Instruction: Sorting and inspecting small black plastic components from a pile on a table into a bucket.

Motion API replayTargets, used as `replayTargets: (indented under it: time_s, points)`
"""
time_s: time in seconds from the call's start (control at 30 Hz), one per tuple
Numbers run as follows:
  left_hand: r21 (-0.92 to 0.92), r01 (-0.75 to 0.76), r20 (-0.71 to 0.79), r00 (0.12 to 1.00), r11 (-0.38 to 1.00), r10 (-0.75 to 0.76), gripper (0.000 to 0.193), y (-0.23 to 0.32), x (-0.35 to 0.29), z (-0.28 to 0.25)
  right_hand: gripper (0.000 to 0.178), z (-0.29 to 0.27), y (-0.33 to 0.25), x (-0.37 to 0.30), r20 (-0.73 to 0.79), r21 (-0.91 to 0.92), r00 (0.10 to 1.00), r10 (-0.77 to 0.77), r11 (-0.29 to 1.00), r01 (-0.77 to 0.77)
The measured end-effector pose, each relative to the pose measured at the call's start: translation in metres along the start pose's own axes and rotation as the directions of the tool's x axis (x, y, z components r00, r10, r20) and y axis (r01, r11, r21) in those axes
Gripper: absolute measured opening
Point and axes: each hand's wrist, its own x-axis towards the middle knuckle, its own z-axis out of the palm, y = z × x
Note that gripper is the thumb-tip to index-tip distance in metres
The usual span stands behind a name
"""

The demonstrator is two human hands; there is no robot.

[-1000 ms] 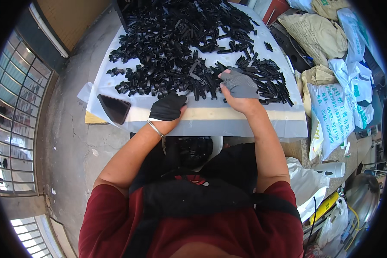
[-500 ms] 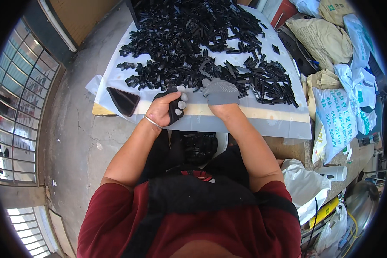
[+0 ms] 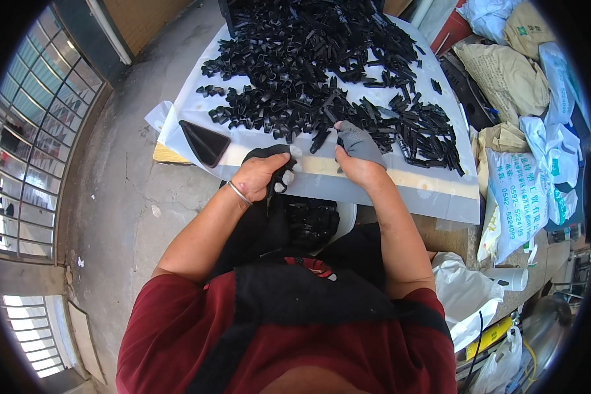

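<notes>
My left hand, in a dark glove with pale fingertips, is closed at the table's near edge, fingers curled inward. What it may hold is hidden. To its right my right hand, in a grey fingerless glove, has its fingers bent at the near edge of a heap of small black plastic parts. Something dark shows between its thumb and forefinger, too small to make out. One loose black part lies on the white sheet, just left of the right hand's fingertips.
A black phone lies on the sheet's left corner. Below the table edge, between my knees, stands a white bucket with black parts inside. Filled sacks and a white bag crowd the right side.
The whole view has shifted a little. My right hand has turned from palm down over the heap's edge, and its thumb now shows. The left hand stays closed, nearly in place.
</notes>
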Motion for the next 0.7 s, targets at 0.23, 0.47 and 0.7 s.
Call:
replayTargets:
  time_s: [0.23, 0.47, 0.7]
  points:
    - [0.113, -0.004, -0.123, 0.992, 0.994, 0.018, 0.02, -0.022, -0.016, 0.007, 0.025, -0.001, 0.004, -0.034, -0.052, -0.375, 0.995, 0.089, 0.921, -0.102]
    - [-0.028, 0.05, -0.229, 0.972, 0.998, -0.055, 0.026, -0.035, -0.016, -0.001, 0.027, -0.02, -0.001, -0.051, -0.103, -0.404, 0.932, -0.348, 0.871, 0.28]
    - [0.009, -0.168, -0.236, 0.957, 0.986, 0.166, 0.018, -0.038, -0.015, 0.032, 0.029, -0.001, -0.014, -0.065, -0.008, -0.41, 0.967, -0.256, 0.882, 0.231]
